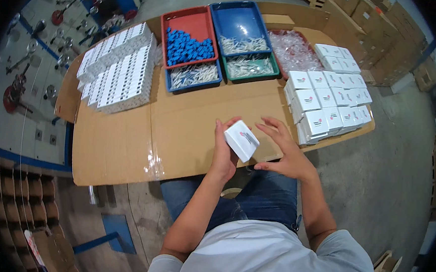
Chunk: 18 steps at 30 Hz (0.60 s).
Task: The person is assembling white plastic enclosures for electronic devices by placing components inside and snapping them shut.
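My left hand (224, 151) grips a small white box (241, 140) with a small coloured mark, holding it tilted just above the cardboard-covered table (188, 129). My right hand (282, 150) hovers right beside the box with fingers spread, holding nothing. To the right of both hands, stacked rows of matching white boxes (329, 106) cover the table's right end.
At the back stand a red tray of blue caps (186, 45), blue and green trays of white parts (244, 44), and clear bags (292, 50). Flat white cartons (116, 71) lie stacked at the left. Brown cardboard boxes (377, 26) line the far right.
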Available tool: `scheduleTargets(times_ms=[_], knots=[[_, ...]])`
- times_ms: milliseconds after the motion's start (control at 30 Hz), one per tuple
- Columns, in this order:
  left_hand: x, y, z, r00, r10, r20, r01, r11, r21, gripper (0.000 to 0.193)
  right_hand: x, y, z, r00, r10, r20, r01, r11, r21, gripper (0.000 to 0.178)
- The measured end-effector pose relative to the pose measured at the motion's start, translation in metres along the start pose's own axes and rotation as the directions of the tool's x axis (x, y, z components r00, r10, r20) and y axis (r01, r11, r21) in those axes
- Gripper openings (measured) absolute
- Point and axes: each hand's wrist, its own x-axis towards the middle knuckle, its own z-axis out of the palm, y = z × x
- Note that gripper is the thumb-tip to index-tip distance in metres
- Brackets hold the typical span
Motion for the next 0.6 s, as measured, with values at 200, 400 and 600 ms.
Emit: scheduleTargets(times_ms=[200,400,600], knots=[[-0.023,0.004,-0.001,0.984,-0.175,-0.035,0.176,0.984,0.034,0.088,0.024,0.015,0.027,0.948,-0.21,0.241,0.234,0.969,-0.079,0.087],[-0.043,0.004,-0.007,0.974,-0.224,-0.048,0.226,0.973,0.042,0.069,0.029,0.012,0.053,0.971,-0.229,0.065,0.222,0.97,0.104,0.081],[-0.053,0.007,0.004,0.987,-0.158,-0.038,0.152,0.981,-0.123,0.061,0.029,0.025,0.071,0.936,-0.351,-0.021,0.351,0.936,0.016,0.081]])
